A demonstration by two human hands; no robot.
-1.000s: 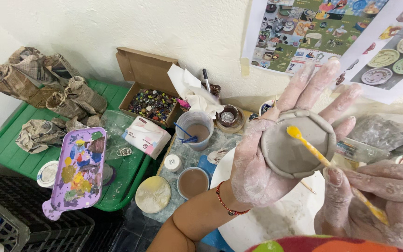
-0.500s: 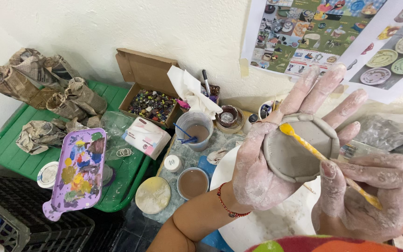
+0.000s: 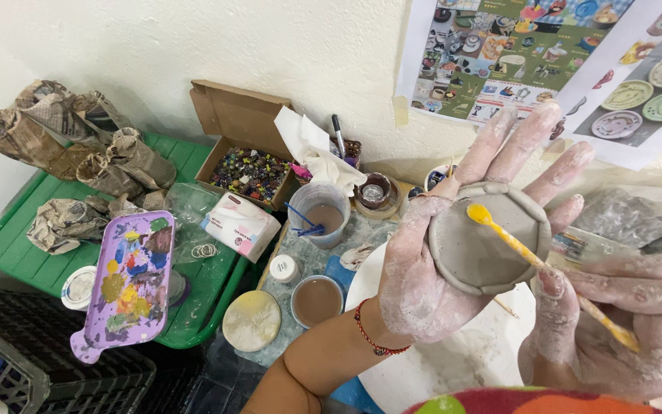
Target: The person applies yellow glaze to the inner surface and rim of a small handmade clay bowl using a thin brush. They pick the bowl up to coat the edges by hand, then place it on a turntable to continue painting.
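Head cam: your left hand [image 3: 430,284], clay-dusted, is spread open w/ fingers up, cradling a round grey clay dish w/ coiled rim [image 3: 488,238] on the palm. Your right hand [image 3: 614,322] is closed round a thin yellow modelling tool [image 3: 545,272], its rounded tip touching the dish's inside, upper left. Rel. to the dish: small round tub of brown slip [image 3: 316,300] lower left, purple paint-smeared palette [image 3: 128,280] far left on a green plastic tray [image 3: 17,253], open cardboard box of coloured beads [image 3: 250,172] upper left.
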